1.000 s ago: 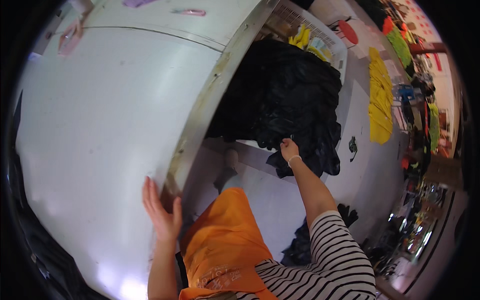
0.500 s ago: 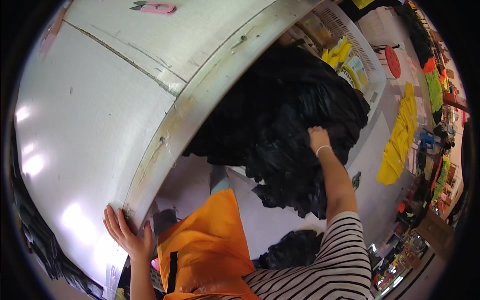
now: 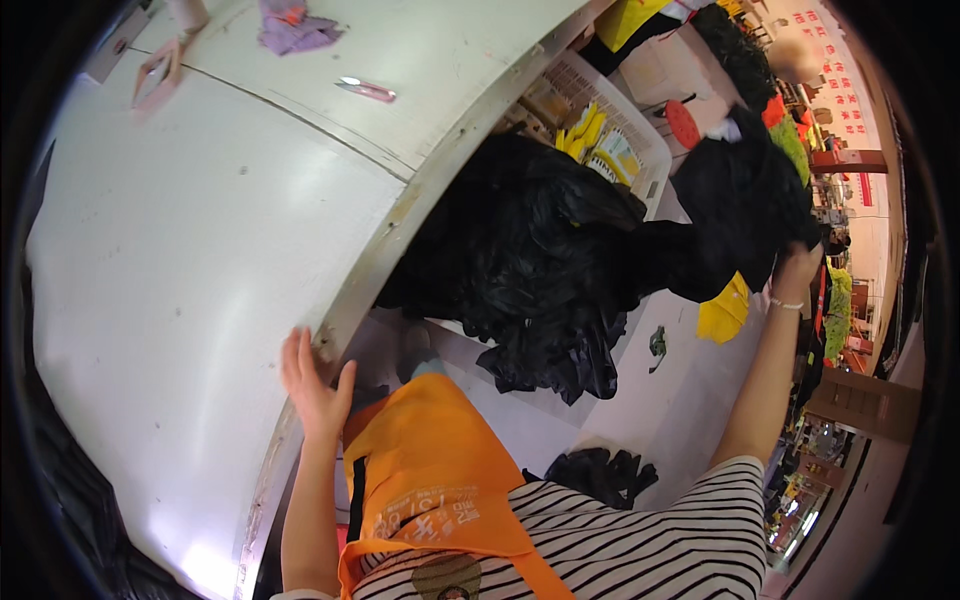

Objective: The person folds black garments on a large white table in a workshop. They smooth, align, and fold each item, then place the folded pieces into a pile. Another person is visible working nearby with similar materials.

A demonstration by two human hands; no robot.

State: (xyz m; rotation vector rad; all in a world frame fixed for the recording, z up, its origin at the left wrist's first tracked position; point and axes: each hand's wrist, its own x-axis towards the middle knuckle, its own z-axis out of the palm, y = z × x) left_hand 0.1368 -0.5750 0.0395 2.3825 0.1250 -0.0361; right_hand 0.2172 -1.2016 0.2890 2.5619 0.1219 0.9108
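Note:
My right arm is stretched far out to the right. That hand (image 3: 797, 268) is closed on a black cloth piece (image 3: 738, 195), lifted off the floor and spread in the air. The lifted cloth trails back to a large heap of black cloth (image 3: 520, 250), which lies beside and partly beneath the table edge. My left hand (image 3: 320, 395) rests on the edge of the white table (image 3: 180, 260), its fingers apart and holding nothing. The fingertips of my right hand are partly hidden by the cloth.
Pink thread snips (image 3: 367, 90) and a purple cloth scrap (image 3: 298, 30) lie on the table. Beyond the heap stands a white slotted basket (image 3: 602, 88) with yellow packets (image 3: 580, 135). A red stool (image 3: 682, 125), yellow cloth (image 3: 727, 310) and more black cloth (image 3: 600, 475) are around.
My right hand has gone from the heap out to the right, pulling a black cloth piece up with it. My left hand stays at the table edge; the view has shifted.

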